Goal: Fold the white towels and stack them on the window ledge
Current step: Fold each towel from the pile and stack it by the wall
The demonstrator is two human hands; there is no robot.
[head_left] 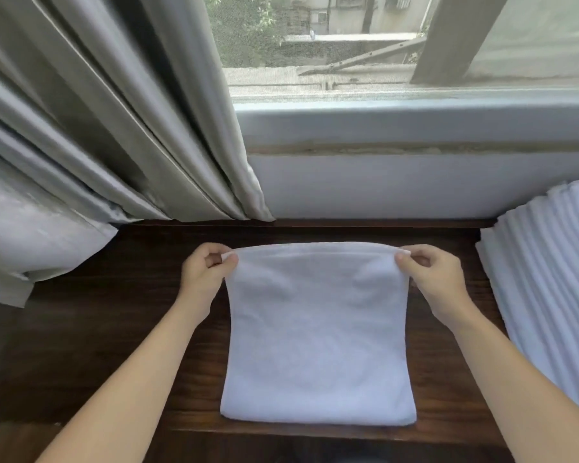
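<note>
A white towel (318, 335) lies on the dark wooden window ledge (114, 329), doubled over with its folded edge near me and its far edge slightly raised. My left hand (206, 274) pinches the far left corner between thumb and fingers. My right hand (430, 279) pinches the far right corner the same way. A tall stack of folded white towels (545, 279) stands on the ledge at the right, close to my right forearm.
Grey curtains (114, 128) hang at the left and reach down to the ledge behind my left hand. A pale wall and the window frame (415, 128) rise just beyond the towel. Bare wood shows to the left of the towel.
</note>
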